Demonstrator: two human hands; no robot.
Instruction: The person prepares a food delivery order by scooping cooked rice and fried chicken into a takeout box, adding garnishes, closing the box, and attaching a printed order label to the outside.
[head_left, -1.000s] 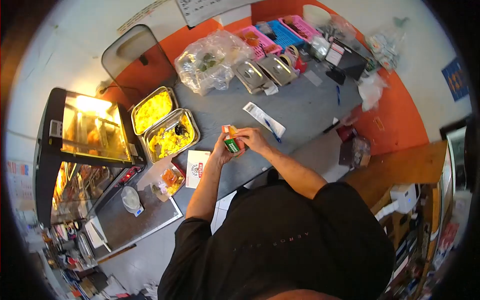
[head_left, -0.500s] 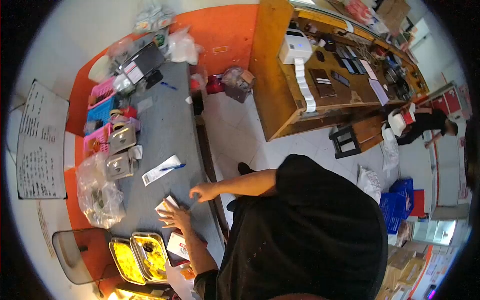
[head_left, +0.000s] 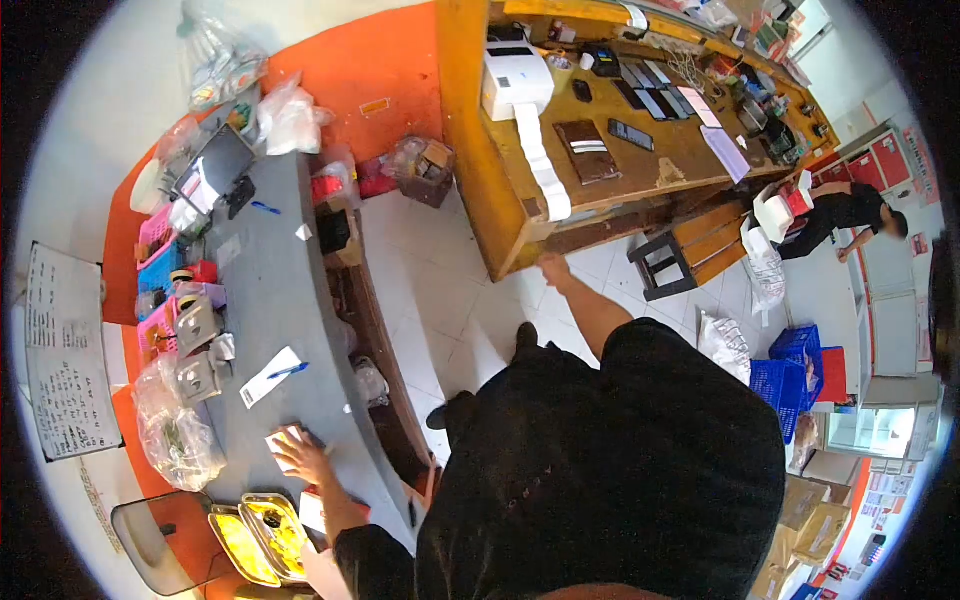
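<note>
Hands are well apart, one on each side of the tiled floor. The left hand (head_left: pixel 303 457) lies on the grey tabletop (head_left: pixel 290 290) near its near end, its grip spread flat with the fingertips pressing on a small white slip (head_left: pixel 281 438) that sits close to the tabletop's floor-side edge. Just beyond the slip lies a long receipt (head_left: pixel 262 380) with a blue pen (head_left: pixel 289 371) across it. Two steel trays of yellow food (head_left: pixel 262 527) stand at the near end beside the forearm, and a clear plastic bag (head_left: pixel 172 440) slumps along the wall-side edge. Farther along that edge are two lidded steel containers (head_left: pixel 198 348) and then pink and blue baskets (head_left: pixel 155 265). The right hand (head_left: pixel 553 268) is stretched across the floor to the front edge of the wooden desk (head_left: pixel 480 170), just below the hanging end of a strip of white labels (head_left: pixel 545 170) that runs out of a white label printer (head_left: pixel 515 78) on the desk's top. Whether its grip is spread or pressed together cannot be told, as the hand is too small in the view. Another person (head_left: pixel 838 210) bends over at the far right.
</note>
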